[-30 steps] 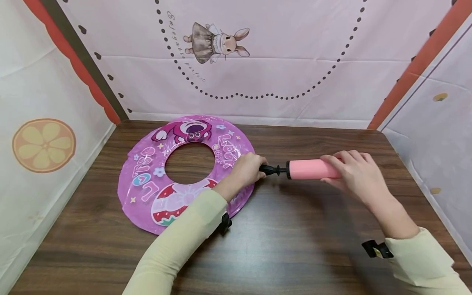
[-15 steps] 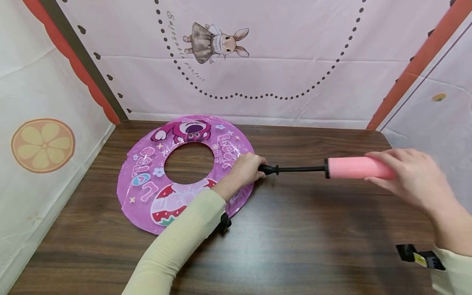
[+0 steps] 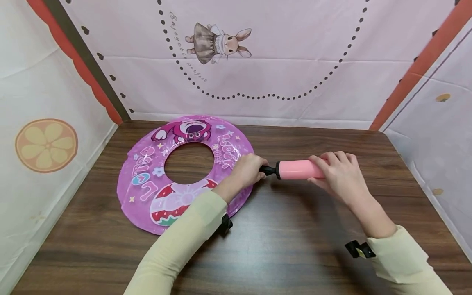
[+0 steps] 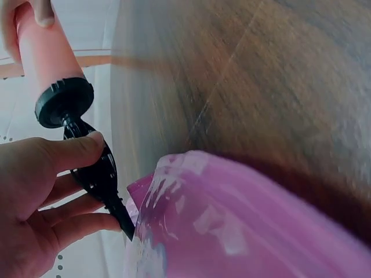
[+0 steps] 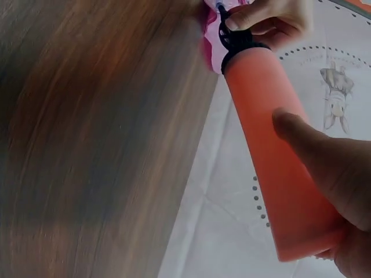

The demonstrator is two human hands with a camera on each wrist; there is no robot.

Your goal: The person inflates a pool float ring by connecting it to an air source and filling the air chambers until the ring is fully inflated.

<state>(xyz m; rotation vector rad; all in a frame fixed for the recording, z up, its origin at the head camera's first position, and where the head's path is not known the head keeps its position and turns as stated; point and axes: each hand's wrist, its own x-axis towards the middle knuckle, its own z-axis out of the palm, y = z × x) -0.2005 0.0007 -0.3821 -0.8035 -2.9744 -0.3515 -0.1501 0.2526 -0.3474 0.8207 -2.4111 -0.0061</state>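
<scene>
Starting at the left of the counter (image 3: 280,250), the purple swim ring (image 3: 129,184) lies flat, its far side right up at the far edge. In from the near edge comes the left arm (image 3: 180,243), slanting across the ring, and there's the left hand (image 3: 248,169) above its right side, fingers curled round the black handle (image 3: 268,170), thumb laid along it. Next to it, the pink pump barrel (image 3: 296,169), level above the counter, roughly parallel to the far edge and close up to the handle. And on the right, the right hand (image 3: 341,174) reaches in from the near right corner, fingers wrapped over the barrel's outer end, thumb on the near side.
</scene>
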